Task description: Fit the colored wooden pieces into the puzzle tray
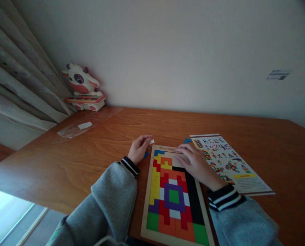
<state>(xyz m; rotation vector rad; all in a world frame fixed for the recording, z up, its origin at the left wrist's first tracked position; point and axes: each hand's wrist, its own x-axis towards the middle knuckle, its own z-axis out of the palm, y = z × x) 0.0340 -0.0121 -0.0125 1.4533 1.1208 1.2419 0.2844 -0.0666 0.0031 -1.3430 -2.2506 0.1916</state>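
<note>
A wooden puzzle tray (144, 214) lies on the table, mostly filled with coloured blocks around a purple ring (167, 196) with a green centre. Bare wood shows near its top edge. My left hand (139, 149) is just beyond the tray's upper left corner, thumb and fingertips pinched on a small white piece (152, 141). Beside it on the table lie a blue piece (146, 154) and a partly hidden green and red one. My right hand (193, 162) rests over the tray's upper right part, fingers apart, with nothing visible in it; its palm side is hidden.
A printed pattern sheet (247, 176) lies right of the tray, with a blue piece (187, 140) at its upper left corner. A clear plastic bag (70, 131) and a cow toy with a keyboard (84, 89) are at the back left. Behind is a wall.
</note>
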